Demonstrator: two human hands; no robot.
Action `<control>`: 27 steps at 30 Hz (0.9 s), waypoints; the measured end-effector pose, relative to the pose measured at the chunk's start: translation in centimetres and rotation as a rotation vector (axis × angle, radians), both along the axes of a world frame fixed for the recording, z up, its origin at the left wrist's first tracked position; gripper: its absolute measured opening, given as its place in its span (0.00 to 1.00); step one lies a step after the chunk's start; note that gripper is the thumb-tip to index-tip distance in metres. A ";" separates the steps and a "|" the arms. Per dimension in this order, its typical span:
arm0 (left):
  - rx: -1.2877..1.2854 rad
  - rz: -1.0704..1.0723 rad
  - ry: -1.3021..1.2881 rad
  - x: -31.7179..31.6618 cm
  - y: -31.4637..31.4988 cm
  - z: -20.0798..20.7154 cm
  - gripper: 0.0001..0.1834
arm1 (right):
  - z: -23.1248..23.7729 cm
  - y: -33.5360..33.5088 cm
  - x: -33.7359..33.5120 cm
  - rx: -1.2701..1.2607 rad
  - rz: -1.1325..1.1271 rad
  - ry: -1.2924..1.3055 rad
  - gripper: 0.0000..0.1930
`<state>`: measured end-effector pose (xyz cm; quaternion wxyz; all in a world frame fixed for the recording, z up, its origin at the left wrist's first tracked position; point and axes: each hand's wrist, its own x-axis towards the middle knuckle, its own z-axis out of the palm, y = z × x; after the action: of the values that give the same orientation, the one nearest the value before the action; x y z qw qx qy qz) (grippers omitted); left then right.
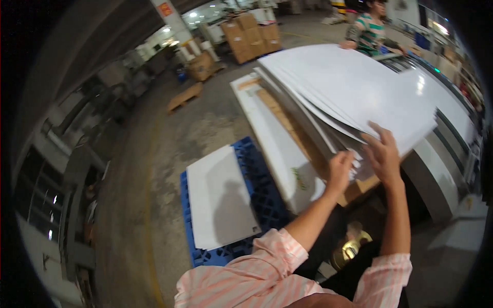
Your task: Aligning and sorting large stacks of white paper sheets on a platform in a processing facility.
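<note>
A stack of large white sheets [349, 77] lies at the right, its upper sheets lifted and bowed apart along the left edge. At the stack's near corner is my left hand [340, 173], its fingers curled together on the sheets' edges; how many it grips cannot be made out. Just right of it, my right hand [381, 156] has its fingers apart, with the fingertips at the near edge of the raised upper sheets. A dark gap shows between these and the sheets below.
Left of the stack lies a long white board [272, 138]. A blue pallet [245, 149] carries a white sheet pile [221, 200]. At the far side stands a person in a striped top [371, 33], one hand at the sheets. Machinery [436, 169] borders the right; cardboard boxes [249, 33] stand behind.
</note>
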<state>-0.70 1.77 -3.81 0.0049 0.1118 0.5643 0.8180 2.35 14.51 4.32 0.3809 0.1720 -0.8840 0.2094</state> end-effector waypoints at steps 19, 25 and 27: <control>-0.159 0.013 0.162 1.5 -0.1 1.6 0.10 | 0.4 -0.7 -1.0 -0.437 0.173 -0.117 0.12; -0.121 0.006 0.148 1.1 -0.1 1.2 0.15 | -0.8 0.3 -0.6 -0.182 0.168 -0.260 0.12; -0.025 -0.013 0.071 1.1 0.0 0.9 0.19 | -0.6 0.4 -0.4 -0.136 0.195 -0.235 0.13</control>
<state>0.37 1.78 -2.94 -0.0083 0.1442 0.5736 0.8063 1.92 14.93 3.72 0.2635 0.2050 -0.8854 0.3234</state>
